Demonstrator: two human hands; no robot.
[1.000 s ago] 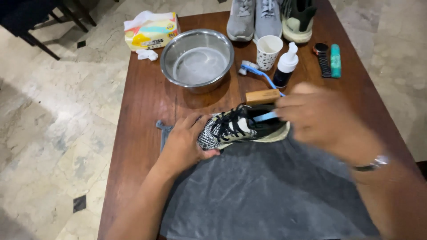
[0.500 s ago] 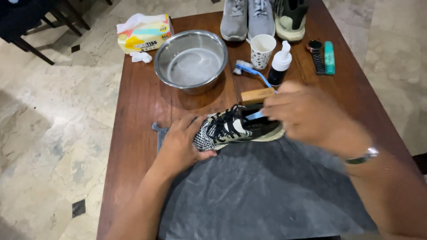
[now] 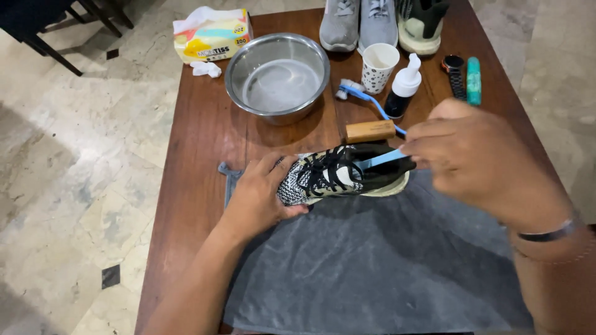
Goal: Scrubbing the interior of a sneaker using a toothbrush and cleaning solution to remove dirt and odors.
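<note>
On sneaker, left hand fingers curled

A towel lies on the near tabletop; a shoe sits at its far edge; behind it a bowl; right of the bowl, a cup and bottle; tissues far left.

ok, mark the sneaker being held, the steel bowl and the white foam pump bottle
sneaker [image 3: 323,177]: head view, on the black laces over the knit upper.
steel bowl [image 3: 239,68]: head view, on the left rim.
pump bottle [image 3: 406,84]: head view, on the white pump top above the dark body.
</note>
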